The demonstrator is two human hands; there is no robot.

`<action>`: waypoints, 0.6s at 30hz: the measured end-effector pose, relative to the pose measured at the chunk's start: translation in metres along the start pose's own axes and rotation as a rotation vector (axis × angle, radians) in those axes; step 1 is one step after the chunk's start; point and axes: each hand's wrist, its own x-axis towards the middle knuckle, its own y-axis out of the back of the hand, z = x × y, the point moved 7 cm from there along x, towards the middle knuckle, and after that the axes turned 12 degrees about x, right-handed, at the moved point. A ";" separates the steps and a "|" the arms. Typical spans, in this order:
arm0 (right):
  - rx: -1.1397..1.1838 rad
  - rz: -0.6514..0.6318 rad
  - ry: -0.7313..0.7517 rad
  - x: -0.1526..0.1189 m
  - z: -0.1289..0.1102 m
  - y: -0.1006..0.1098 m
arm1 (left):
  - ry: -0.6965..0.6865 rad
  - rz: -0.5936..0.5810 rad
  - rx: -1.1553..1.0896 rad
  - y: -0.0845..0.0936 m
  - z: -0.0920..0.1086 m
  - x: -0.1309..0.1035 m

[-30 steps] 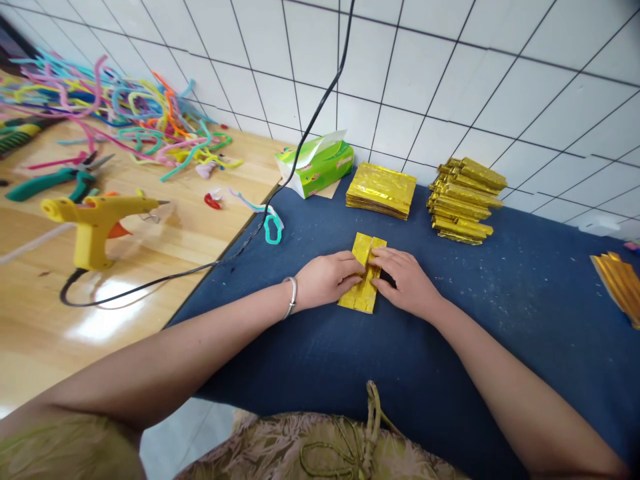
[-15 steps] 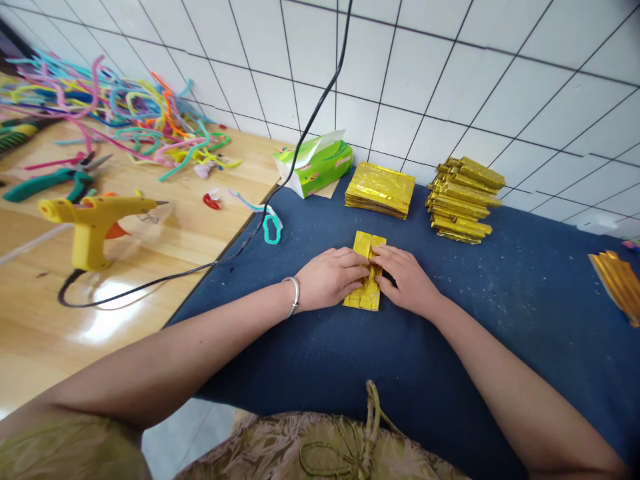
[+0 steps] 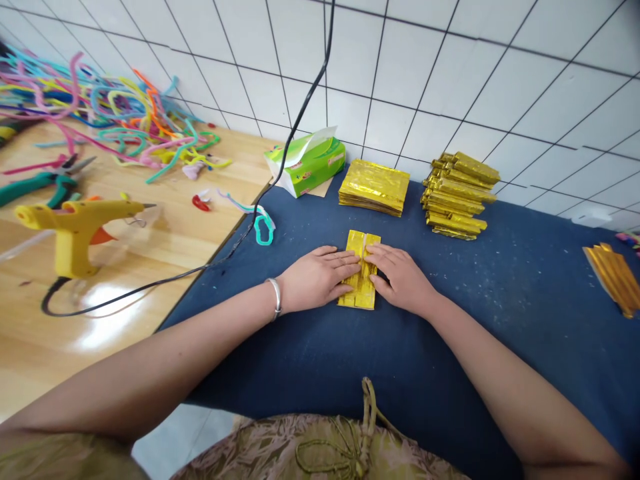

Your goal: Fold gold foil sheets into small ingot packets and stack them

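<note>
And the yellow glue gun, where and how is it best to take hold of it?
Probably by the handle, from the near side, with the left hand: the glue gun has its handle turned that way, and its metal tip points right, away from that grip.

"Where does the head view look from?"
"Above the wearer's own olive-brown patterned garment (image 3: 250, 453), which fills the bottom edge."
"Facing?"
"Forward and down across the dark-blue, matte-topped bench (image 3: 300, 360), up to the white wall with dark gridlines (image 3: 425, 67)."
"How near?"
"Close: the bare left fingers (image 3: 346, 272) and bare right fingers (image 3: 385, 257) fall mid-view, both bare forearms (image 3: 215, 340) running up from the lower corners."
</note>
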 end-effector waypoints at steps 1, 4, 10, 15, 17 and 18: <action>0.002 -0.002 0.002 0.000 0.000 0.000 | -0.001 -0.002 -0.012 0.000 -0.001 0.000; 0.014 0.001 0.007 0.000 0.002 0.000 | -0.013 -0.009 -0.066 0.001 -0.004 0.000; 0.036 0.012 0.006 0.001 -0.001 0.002 | -0.026 -0.034 -0.168 0.000 -0.011 0.001; 0.005 0.005 -0.025 0.001 -0.007 -0.001 | -0.010 -0.021 -0.199 0.002 -0.009 0.002; -0.009 -0.012 -0.026 0.001 -0.008 -0.002 | -0.005 -0.023 -0.211 0.003 -0.009 0.002; -0.010 -0.019 -0.026 0.001 -0.008 -0.003 | -0.005 -0.026 -0.217 0.003 -0.009 0.002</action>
